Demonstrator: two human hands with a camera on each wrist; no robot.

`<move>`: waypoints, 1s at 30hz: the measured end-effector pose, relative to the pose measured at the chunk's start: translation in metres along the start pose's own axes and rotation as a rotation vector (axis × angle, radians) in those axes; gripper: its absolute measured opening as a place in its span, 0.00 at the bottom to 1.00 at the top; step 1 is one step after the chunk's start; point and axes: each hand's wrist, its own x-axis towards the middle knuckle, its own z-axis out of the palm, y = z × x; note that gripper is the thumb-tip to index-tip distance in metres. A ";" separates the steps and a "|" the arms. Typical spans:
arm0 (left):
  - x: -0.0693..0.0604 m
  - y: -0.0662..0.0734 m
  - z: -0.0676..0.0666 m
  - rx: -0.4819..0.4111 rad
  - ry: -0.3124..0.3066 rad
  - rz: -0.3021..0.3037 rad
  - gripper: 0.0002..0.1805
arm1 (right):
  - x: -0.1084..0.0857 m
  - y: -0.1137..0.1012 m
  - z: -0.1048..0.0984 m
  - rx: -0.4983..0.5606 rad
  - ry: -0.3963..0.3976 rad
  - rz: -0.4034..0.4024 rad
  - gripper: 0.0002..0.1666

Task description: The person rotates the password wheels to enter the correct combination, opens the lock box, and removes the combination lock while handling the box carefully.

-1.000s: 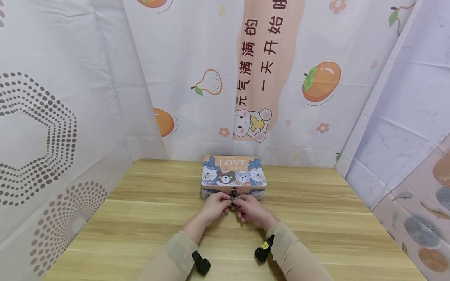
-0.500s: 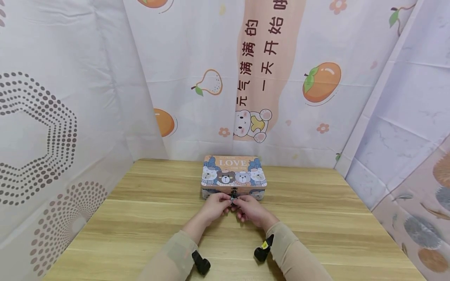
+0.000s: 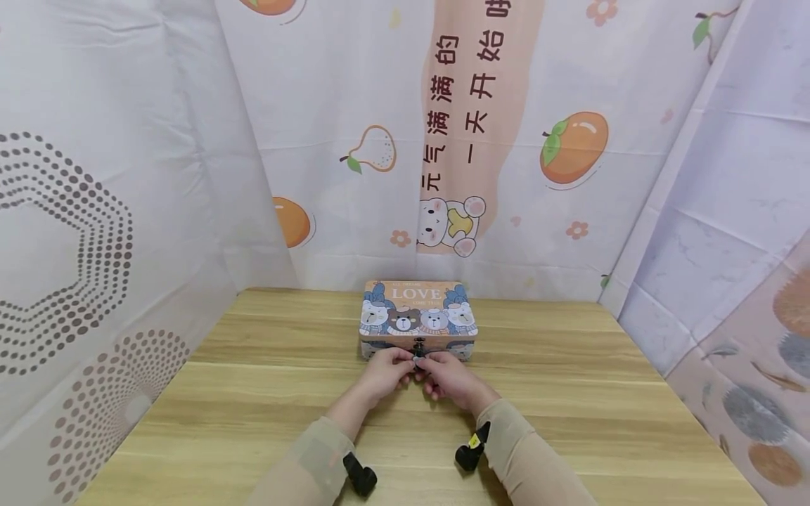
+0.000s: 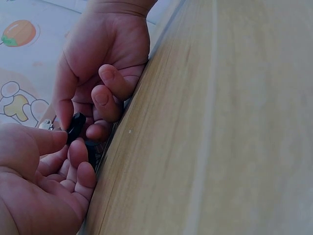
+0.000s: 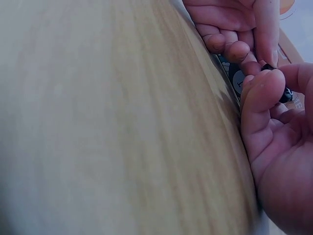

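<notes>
A small black piece point(image 4: 76, 126) is at the front of a closed tin box point(image 3: 418, 309), just below the clasp point(image 3: 418, 344) in the middle of its near face. Fingers cover much of it, so its full shape, and whether it is joined to the clasp, cannot be told for certain. The left hand point(image 3: 384, 370) pinches it from one side between thumb and fingertips; the right hand point(image 3: 451, 376) pinches it from the other, and the two thumbs almost meet over it. The remaining fingers of both hands are curled inward, close to the tabletop.

The box lies flat near the far edge of the wood-grain table point(image 3: 253, 414), its lid printed with cartoon bears and the word LOVE — white letters on orange. Two beige sleeves point(image 3: 304, 460) reach in from the near edge, each with a black wrist device point(image 3: 361, 476) on its inner side. Behind the table hangs a white curtain point(image 3: 329, 84) with orange fruit, small flowers and dark Chinese lettering — a dotted cloth point(image 3: 177, 281) hangs to the left, a floral one point(image 3: 728, 281) to the right.
</notes>
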 end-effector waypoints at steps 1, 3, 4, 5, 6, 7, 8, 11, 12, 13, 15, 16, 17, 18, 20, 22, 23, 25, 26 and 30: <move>0.000 0.000 -0.001 -0.001 0.001 -0.001 0.09 | 0.000 0.000 0.000 -0.003 0.000 -0.002 0.18; 0.000 0.001 -0.001 0.003 0.003 0.000 0.09 | 0.000 -0.001 0.000 -0.010 -0.001 -0.007 0.18; 0.000 0.001 -0.002 0.003 0.002 0.000 0.09 | 0.000 -0.002 0.001 -0.010 -0.002 -0.007 0.18; 0.001 0.001 -0.002 0.004 0.002 0.000 0.09 | 0.000 -0.003 0.001 -0.013 -0.002 -0.007 0.18; 0.000 0.001 -0.002 0.006 0.003 0.002 0.10 | 0.000 -0.003 0.000 -0.013 0.000 -0.007 0.18; 0.000 0.002 -0.002 0.007 0.002 0.002 0.10 | 0.000 -0.003 0.000 -0.014 0.001 -0.005 0.18; 0.000 0.002 -0.001 0.009 0.001 0.003 0.10 | 0.000 -0.004 0.000 -0.014 0.001 -0.003 0.18; 0.000 0.003 -0.001 0.010 0.000 0.001 0.10 | 0.000 -0.004 -0.001 -0.014 0.006 0.003 0.18; 0.000 0.003 -0.001 0.012 -0.002 -0.001 0.10 | 0.000 -0.004 -0.001 -0.013 0.007 0.004 0.18; 0.001 0.004 -0.001 0.010 -0.005 -0.005 0.10 | -0.001 -0.005 -0.001 -0.013 0.007 0.006 0.18; 0.001 0.003 -0.001 0.012 -0.008 -0.011 0.10 | -0.001 -0.004 -0.001 -0.014 0.008 0.007 0.17; 0.001 0.002 -0.001 0.013 -0.009 -0.008 0.10 | -0.001 -0.004 -0.001 -0.014 0.010 0.006 0.17; 0.001 0.002 -0.001 0.013 -0.010 -0.011 0.09 | -0.001 -0.004 0.000 -0.012 0.011 0.008 0.18; 0.001 0.001 -0.002 0.011 -0.011 -0.015 0.09 | -0.001 -0.003 0.000 -0.008 0.013 0.009 0.18; 0.001 -0.001 -0.002 0.006 -0.010 -0.017 0.09 | -0.001 -0.002 0.000 0.009 0.018 0.013 0.21; 0.001 -0.002 -0.002 -0.002 -0.009 -0.014 0.09 | -0.001 0.000 0.000 0.030 0.025 0.016 0.23; 0.001 -0.003 -0.002 -0.007 -0.008 -0.016 0.09 | 0.000 0.001 0.000 0.041 0.029 0.017 0.25; 0.002 -0.003 -0.003 -0.010 -0.006 -0.005 0.09 | -0.001 0.001 -0.001 0.063 0.038 0.018 0.28; 0.002 -0.003 -0.003 -0.013 -0.006 -0.003 0.09 | -0.001 0.001 -0.001 0.072 0.041 0.020 0.29; 0.002 -0.004 -0.003 -0.020 -0.007 0.003 0.10 | -0.003 0.000 -0.004 0.114 0.043 0.026 0.31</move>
